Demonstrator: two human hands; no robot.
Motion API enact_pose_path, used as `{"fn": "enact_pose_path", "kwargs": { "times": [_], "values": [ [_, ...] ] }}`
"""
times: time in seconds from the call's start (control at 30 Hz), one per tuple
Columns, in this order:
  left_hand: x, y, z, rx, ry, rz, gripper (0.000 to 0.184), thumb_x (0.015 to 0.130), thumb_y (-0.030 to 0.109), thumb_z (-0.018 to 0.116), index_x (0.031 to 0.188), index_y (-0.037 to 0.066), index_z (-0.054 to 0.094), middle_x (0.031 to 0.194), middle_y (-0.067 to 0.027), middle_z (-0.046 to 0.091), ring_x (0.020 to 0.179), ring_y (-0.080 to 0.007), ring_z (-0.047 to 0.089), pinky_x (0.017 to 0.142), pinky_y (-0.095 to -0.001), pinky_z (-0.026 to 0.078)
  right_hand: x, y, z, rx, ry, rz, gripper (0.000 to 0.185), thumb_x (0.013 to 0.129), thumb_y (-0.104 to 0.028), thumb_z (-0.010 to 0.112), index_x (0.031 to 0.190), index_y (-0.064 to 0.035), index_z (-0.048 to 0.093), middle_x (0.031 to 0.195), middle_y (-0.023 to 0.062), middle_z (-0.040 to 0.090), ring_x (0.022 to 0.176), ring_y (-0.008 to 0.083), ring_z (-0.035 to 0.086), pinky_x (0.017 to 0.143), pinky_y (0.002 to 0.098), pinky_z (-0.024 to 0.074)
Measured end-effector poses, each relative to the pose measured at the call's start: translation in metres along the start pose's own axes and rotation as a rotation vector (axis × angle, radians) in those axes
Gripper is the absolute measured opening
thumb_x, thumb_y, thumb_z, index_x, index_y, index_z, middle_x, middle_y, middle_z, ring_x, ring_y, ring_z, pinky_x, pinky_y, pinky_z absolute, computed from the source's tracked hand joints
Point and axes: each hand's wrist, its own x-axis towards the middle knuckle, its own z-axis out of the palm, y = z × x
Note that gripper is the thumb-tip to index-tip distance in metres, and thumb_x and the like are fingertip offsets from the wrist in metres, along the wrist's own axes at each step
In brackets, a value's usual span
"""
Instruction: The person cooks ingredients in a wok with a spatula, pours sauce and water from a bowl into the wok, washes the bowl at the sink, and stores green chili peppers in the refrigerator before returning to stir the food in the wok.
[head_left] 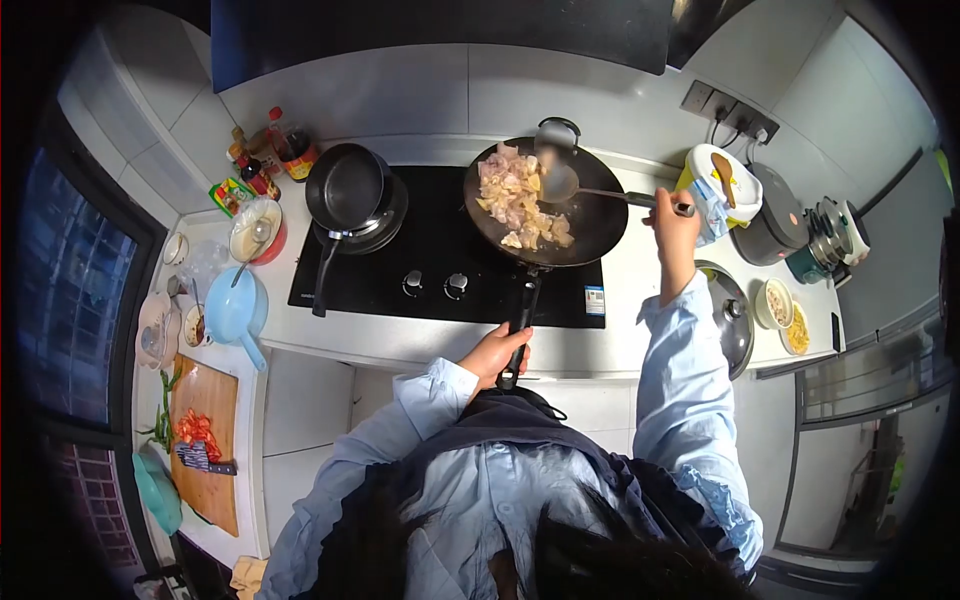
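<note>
My left hand [492, 356] is wrapped round the black handle of a wok [595, 225], which sits over the right side of the stove. In the wok, pale pieces of meat [515, 190] lie mostly towards the left. My right hand [675, 232] grips the dark end of a long-handled ladle [560, 184]. The ladle's round metal head is inside the wok, beside the meat, and looks slightly blurred. A small frying pan [345, 185] rests on the left burner of the black stove [440, 235], its handle towards me.
Sauce bottles [293, 150] stand back left. A blue colander [236, 305] sits left, near a cutting board [215, 385] with chopped red pieces [196, 430] and a knife [205, 460]. To the right are a glass lid [735, 315], a grey cooker [775, 215] and small bowls [774, 303].
</note>
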Motion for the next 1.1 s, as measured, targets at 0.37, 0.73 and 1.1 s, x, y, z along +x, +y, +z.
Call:
{"fn": "enact_pose_path", "kwargs": {
  "times": [0.37, 0.73, 1.1],
  "values": [
    [0.000, 0.000, -0.002, 0.021, -0.012, 0.018, 0.020, 0.087, 0.028, 0.050, 0.088, 0.010, 0.041, 0.065, -0.0030, 0.049, 0.050, -0.0143, 0.048, 0.047, -0.0282, 0.041, 0.062, -0.016, -0.047, -0.454, 0.012, -0.058, 0.031, 0.078, -0.027, 0.059, 0.073, 0.0028, 0.052, 0.056, 0.0095, 0.057, 0.044, 0.0168, 0.055, 0.039, 0.0288, 0.0430],
    [-0.001, 0.001, 0.000, 0.024, 0.022, -0.020, 0.019, 0.087, 0.028, 0.050, 0.086, 0.010, 0.041, 0.061, -0.0035, 0.048, 0.049, -0.0149, 0.048, 0.046, -0.0278, 0.039, -0.045, 0.047, 0.016, 0.351, -0.054, 0.139, 0.014, 0.079, -0.015, 0.058, 0.075, -0.0031, 0.051, 0.061, 0.0083, 0.054, 0.053, 0.0162, 0.056, 0.052, 0.0277, 0.0479],
    [-0.001, 0.004, -0.004, -0.006, -0.040, -0.026, 0.017, 0.086, 0.026, 0.051, 0.089, 0.011, 0.042, 0.063, -0.0036, 0.049, 0.049, -0.0152, 0.048, 0.048, -0.0287, 0.041, -0.141, -0.105, -0.049, -0.892, -1.032, -1.162, 0.016, 0.063, -0.013, 0.058, 0.077, -0.0095, 0.052, 0.066, 0.0070, 0.047, 0.057, 0.0233, 0.053, 0.050, 0.0333, 0.0441]
  ]
}}
